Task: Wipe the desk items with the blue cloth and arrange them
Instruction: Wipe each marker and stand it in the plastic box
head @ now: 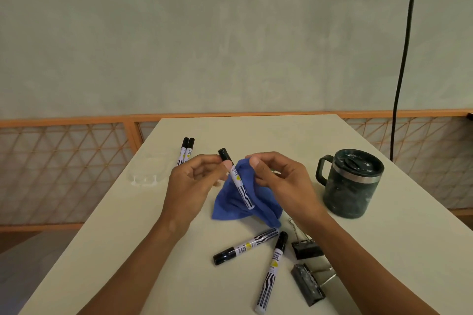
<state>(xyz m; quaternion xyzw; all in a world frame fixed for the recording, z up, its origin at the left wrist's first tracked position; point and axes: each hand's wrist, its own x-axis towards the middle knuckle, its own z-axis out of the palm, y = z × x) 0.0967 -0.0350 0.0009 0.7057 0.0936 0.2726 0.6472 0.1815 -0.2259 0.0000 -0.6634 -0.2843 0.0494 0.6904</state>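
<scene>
Blue cloth (pixel 230 202) pinched in right hand (pixel 279 181), draping onto the table (pixel 256 133) mid-desk. Left hand (pixel 194 181) pinches a marker (pixel 239 184) near its cap, barrel against the cloth. Lidded mug (pixel 350 186) to the right — contents hidden. Loose markers (pixel 245 245) and binder clips (pixel 307 249) lie nearer front — marker pair (pixel 185 151) back left.
</scene>
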